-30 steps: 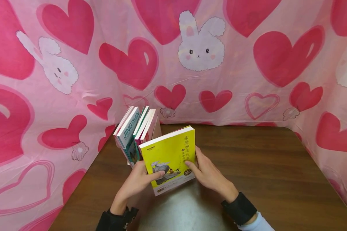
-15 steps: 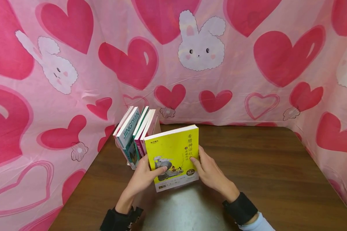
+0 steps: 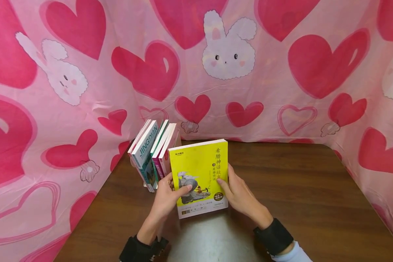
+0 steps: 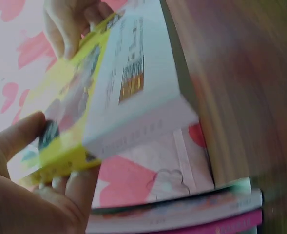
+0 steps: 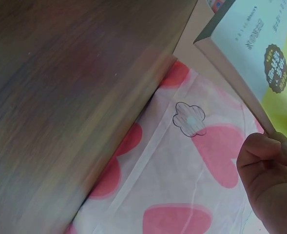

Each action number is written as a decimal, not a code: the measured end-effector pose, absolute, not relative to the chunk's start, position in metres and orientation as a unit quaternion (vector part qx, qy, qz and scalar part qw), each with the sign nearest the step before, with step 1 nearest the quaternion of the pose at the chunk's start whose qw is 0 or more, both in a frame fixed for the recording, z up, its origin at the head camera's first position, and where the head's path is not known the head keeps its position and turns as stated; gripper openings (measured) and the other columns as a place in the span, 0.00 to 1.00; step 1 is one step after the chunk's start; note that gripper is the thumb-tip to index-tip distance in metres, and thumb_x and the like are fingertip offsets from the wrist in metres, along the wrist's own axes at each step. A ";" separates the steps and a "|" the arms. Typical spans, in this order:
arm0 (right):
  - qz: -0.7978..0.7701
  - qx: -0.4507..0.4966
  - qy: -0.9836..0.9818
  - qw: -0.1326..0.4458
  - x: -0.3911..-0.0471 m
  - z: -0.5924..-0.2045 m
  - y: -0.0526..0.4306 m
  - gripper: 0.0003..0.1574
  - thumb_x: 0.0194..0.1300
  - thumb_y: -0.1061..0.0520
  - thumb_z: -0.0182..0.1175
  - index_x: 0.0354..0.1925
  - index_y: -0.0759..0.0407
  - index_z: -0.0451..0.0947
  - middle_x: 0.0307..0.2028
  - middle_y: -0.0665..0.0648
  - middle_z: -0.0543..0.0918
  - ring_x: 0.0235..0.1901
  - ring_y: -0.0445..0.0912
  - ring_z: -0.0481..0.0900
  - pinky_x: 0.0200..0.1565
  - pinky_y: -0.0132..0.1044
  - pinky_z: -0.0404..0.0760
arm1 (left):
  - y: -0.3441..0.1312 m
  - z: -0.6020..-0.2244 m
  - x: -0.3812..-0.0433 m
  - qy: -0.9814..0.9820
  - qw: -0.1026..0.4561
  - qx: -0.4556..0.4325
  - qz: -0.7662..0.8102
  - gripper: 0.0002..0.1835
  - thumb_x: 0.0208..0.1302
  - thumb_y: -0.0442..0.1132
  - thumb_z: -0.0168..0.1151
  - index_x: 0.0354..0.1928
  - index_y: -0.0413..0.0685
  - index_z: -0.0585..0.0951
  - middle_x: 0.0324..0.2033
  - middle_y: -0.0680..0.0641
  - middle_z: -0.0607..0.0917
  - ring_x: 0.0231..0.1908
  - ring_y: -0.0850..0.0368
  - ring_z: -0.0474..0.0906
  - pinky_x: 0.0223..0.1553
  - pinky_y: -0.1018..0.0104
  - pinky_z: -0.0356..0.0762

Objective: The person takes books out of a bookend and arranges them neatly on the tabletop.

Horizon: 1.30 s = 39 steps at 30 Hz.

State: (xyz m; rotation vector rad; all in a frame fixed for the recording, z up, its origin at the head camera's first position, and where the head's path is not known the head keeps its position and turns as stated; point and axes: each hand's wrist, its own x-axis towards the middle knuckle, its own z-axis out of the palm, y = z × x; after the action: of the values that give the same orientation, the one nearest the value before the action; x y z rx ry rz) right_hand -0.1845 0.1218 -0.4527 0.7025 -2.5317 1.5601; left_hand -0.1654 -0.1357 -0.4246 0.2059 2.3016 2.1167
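Observation:
A yellow paperback book [image 3: 199, 163] with a white band along its bottom is held up between both hands, cover facing me. My left hand [image 3: 168, 194] grips its left edge, thumb over the cover picture. On the opposite edge my right hand [image 3: 242, 189] holds it, thumb on the front and fingers behind. The left wrist view shows the book [image 4: 133, 73] tilted, with the left hand [image 4: 41, 190] curled round its spine. In the right wrist view the right hand [image 5: 272, 170] pinches the edge. The book's back is hidden.
Several upright books [image 3: 150, 153] stand in a row just left of the yellow book, one lettered JINGDIAN. The brown wooden table [image 3: 298, 193] extends to the right. A pink cloth [image 3: 272, 72] with hearts and rabbits hangs behind and at both sides.
Both hands have carried the yellow book slightly right and up, away from the row. It has turned to face me more squarely. The standing books have stayed in place.

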 end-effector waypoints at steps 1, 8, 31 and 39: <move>0.510 0.229 -0.828 0.044 -0.185 -0.453 0.122 0.43 0.80 0.51 0.60 0.80 0.51 0.48 0.49 0.51 0.78 0.45 0.45 0.83 0.50 0.47 0.86 | -0.134 -0.425 -0.166 0.732 0.000 0.058 0.679 0.27 0.65 0.38 0.76 0.64 0.43 0.78 0.53 0.42 0.89 0.49 0.43 0.89 0.52 0.48 0.85; 0.508 0.221 -0.832 0.040 -0.183 -0.452 0.125 0.48 0.80 0.52 0.60 0.83 0.50 0.43 0.48 0.52 0.79 0.42 0.44 0.85 0.46 0.43 0.87 | -0.122 -0.426 -0.167 0.744 -0.008 0.050 0.666 0.29 0.71 0.37 0.70 0.69 0.45 0.70 0.56 0.41 0.85 0.50 0.44 0.86 0.55 0.48 0.83; 0.500 0.188 -0.845 0.022 -0.184 -0.456 0.139 0.49 0.80 0.53 0.60 0.83 0.52 0.41 0.49 0.53 0.79 0.43 0.45 0.84 0.47 0.43 0.86 | -0.125 -0.418 -0.175 0.836 0.057 0.135 0.529 0.29 0.74 0.32 0.60 0.71 0.49 0.60 0.60 0.43 0.68 0.62 0.42 0.70 0.57 0.44 0.81; 0.485 0.170 -0.858 0.015 -0.185 -0.453 0.145 0.48 0.80 0.53 0.59 0.82 0.51 0.41 0.48 0.54 0.79 0.42 0.47 0.84 0.47 0.46 0.86 | -0.119 -0.419 -0.179 0.848 0.033 0.120 0.516 0.34 0.73 0.36 0.64 0.76 0.47 0.62 0.58 0.42 0.70 0.60 0.42 0.72 0.54 0.49 0.85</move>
State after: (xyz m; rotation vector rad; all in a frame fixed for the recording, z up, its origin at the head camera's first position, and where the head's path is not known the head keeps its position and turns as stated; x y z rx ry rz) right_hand -0.1847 0.1449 -0.4528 0.5282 -2.6690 1.5093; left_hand -0.1795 -0.1195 -0.4192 0.3686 2.6082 1.5874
